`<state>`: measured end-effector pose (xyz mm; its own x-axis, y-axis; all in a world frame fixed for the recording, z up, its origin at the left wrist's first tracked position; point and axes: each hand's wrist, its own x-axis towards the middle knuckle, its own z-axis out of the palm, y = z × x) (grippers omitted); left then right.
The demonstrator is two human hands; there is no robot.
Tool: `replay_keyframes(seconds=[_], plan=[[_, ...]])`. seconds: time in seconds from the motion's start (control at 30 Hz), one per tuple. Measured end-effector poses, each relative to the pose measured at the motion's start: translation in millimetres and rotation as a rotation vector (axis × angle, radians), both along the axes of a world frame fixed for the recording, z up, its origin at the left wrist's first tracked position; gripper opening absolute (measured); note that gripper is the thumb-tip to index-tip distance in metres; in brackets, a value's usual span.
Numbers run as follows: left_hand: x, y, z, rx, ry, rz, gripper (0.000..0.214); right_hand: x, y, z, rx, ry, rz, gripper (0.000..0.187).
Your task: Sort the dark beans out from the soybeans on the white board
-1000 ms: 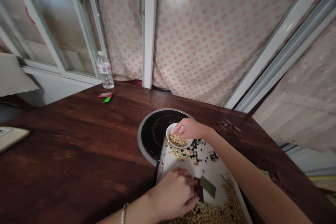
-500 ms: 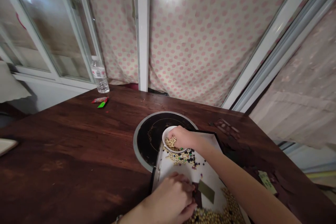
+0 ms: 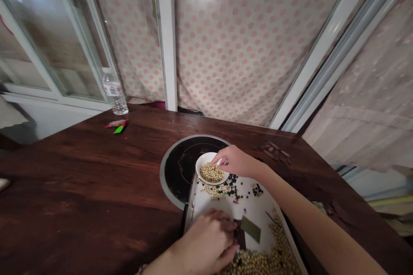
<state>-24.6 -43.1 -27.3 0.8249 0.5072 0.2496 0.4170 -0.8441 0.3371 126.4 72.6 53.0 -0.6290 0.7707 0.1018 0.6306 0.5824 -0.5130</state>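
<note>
Dark wooden tabletop point(image 3: 80, 167) holds a round black induction hob point(image 3: 177, 176) beneath a white tray point(image 3: 250, 206) of scattered soybeans point(image 3: 214, 191). The curled right hand point(image 3: 235, 161) touches a small white ceramic bowl point(image 3: 204, 164); its grip is unclear. The half-closed left hand point(image 3: 209, 236) hides any hold. Knocking the bowl could spill beans.

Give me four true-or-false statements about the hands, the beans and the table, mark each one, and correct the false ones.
1. The right hand reaches over the rim of the white bowl of soybeans. True.
2. The left hand is inside the bowl. False: it is at the near end of the white tray, close to a green card.
3. Dark beans lie scattered on the tray. True.
4. The plastic water bottle lies on its side. False: it stands upright on the wooden table.
</note>
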Motion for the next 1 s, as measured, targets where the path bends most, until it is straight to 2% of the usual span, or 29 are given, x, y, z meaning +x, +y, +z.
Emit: replay_keyframes(seconds=[0.1,0.2,0.37,0.47,0.6,0.73,0.87,1.0], plan=[[0.1,0.4,1.8,-0.008,-0.008,-0.004,0.014,13.6,-21.9,-5.5,0.023,0.047,-0.032,0.024],[0.3,0.7,5.7,-0.013,0.01,0.002,0.016,27.0,-52.1,-18.5,-0.014,0.046,-0.027,0.017],[0.5,0.2,10.1,-0.018,0.04,0.014,0.02,37.8,-96.0,-52.8,-0.314,0.119,-0.068,0.022],[1.1,0.0,9.2,-0.015,0.046,0.028,0.019,37.0,-105.8,-70.2,-0.305,0.188,-0.09,0.023],[1.5,0.1,4.2,-0.002,0.034,0.028,0.016,35.5,-106.5,-86.3,-0.206,0.181,-0.149,0.021],[0.4,-0.7,1.5,0.023,0.013,0.02,0.017,38.0,-110.7,-100.2,-0.187,0.138,-0.23,0.02],[-0.8,-2.4,4.0,0.024,0.015,0.024,0.018,39.6,-118.1,-98.9,-0.131,0.081,-0.241,0.02],[-1.1,-3.4,4.9,0.032,0.01,0.022,0.017,35.0,-105.3,-67.4,-0.109,0.065,-0.199,0.022]])
